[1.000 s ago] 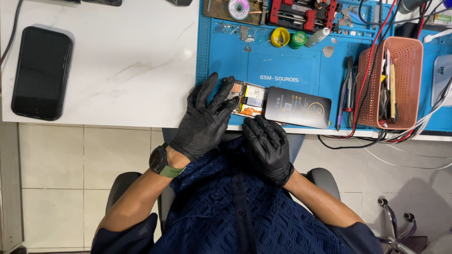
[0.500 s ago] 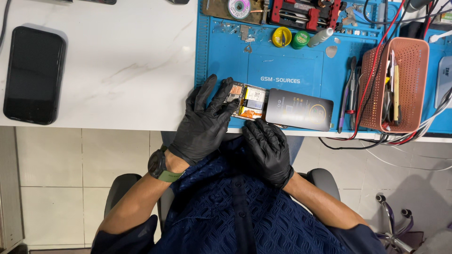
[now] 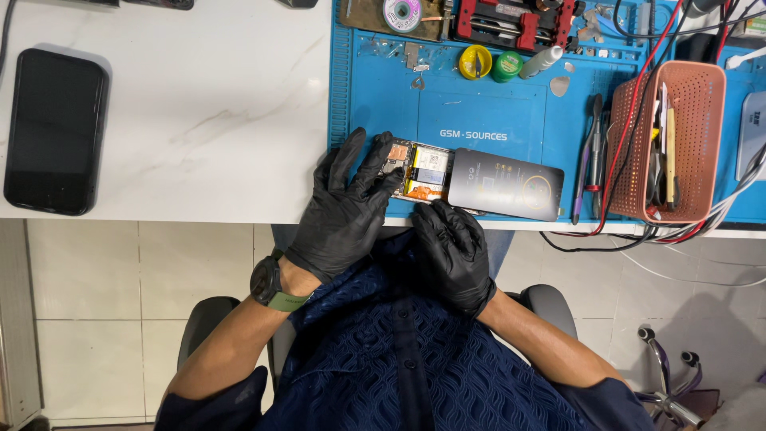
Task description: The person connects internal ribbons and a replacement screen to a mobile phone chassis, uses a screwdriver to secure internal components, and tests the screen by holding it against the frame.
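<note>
Your left hand (image 3: 347, 203), in matte black rubber, is pressing splayed fingers on the opened phone (image 3: 420, 172); your right hand (image 3: 451, 243) is resting loosely curled below its glossy back cover (image 3: 505, 183), grasping nothing.

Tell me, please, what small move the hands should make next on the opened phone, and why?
Probably slide the dark back cover further right, off the opened phone, while the left hand pins the phone on the blue mat. The cover lies over the phone's right part, only the left part of the inside shows, and the right hand sits at the near edge below it.
</note>
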